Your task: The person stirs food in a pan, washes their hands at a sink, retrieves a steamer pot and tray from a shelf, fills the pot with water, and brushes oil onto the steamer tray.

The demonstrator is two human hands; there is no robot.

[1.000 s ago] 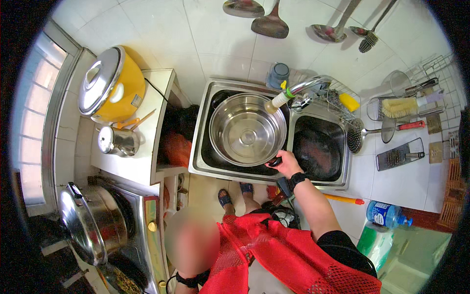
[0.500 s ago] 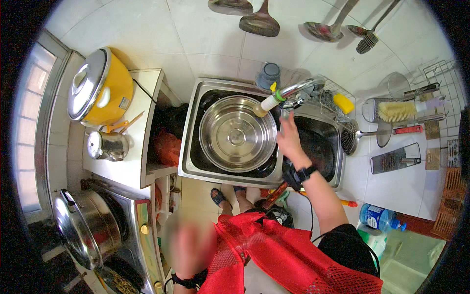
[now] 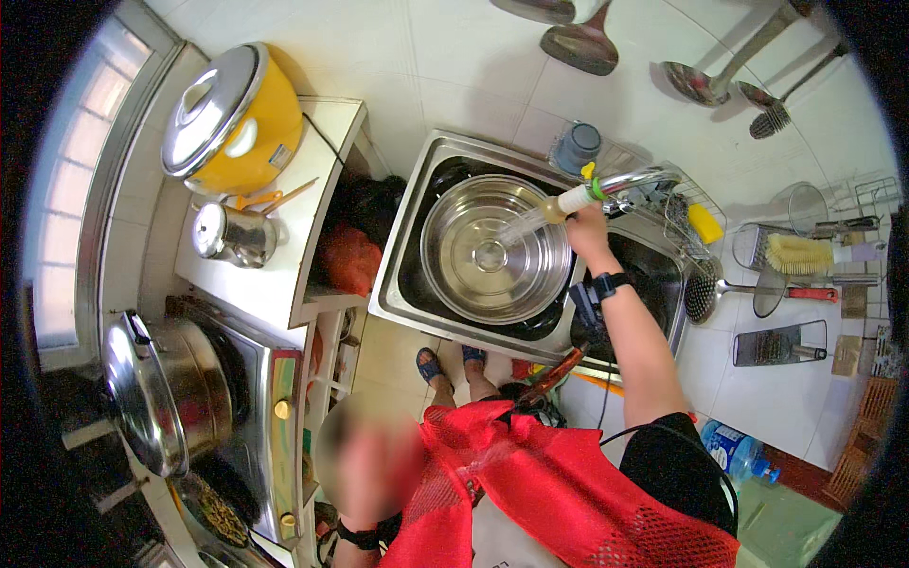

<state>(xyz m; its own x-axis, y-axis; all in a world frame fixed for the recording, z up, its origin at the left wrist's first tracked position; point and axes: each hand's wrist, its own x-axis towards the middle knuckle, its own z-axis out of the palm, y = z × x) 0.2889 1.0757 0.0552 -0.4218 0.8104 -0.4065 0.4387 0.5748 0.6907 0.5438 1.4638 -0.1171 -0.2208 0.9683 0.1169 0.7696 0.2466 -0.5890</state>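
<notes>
My right hand [image 3: 589, 235] is up at the faucet [image 3: 632, 180], its fingers curled against it just below the spout; the spout partly covers the fingertips. A stream of water [image 3: 521, 227] runs from the spout's white nozzle into a wide steel basin [image 3: 445, 275]. The basin sits in the left bowl of the steel sink [image 3: 390, 284], with some water in its bottom. My left hand [image 3: 367, 464] hangs low at the left, beside my red apron [image 3: 530, 483], away from the sink. A blur covers its fingers.
A yellow rice cooker [image 3: 256, 133] and a steel canister [image 3: 237, 234] stand on the left counter. Nearer are a gas stove [image 3: 270, 407] and a large pot [image 3: 185, 393]. A blue cup [image 3: 576, 149] and a yellow sponge [image 3: 704, 223] sit behind the sink; utensils hang on the wall.
Water now flows into the basin, where none ran before. My right hand went from outstretched fingers to curled ones at the faucet. The whole view has turned and shifted.
</notes>
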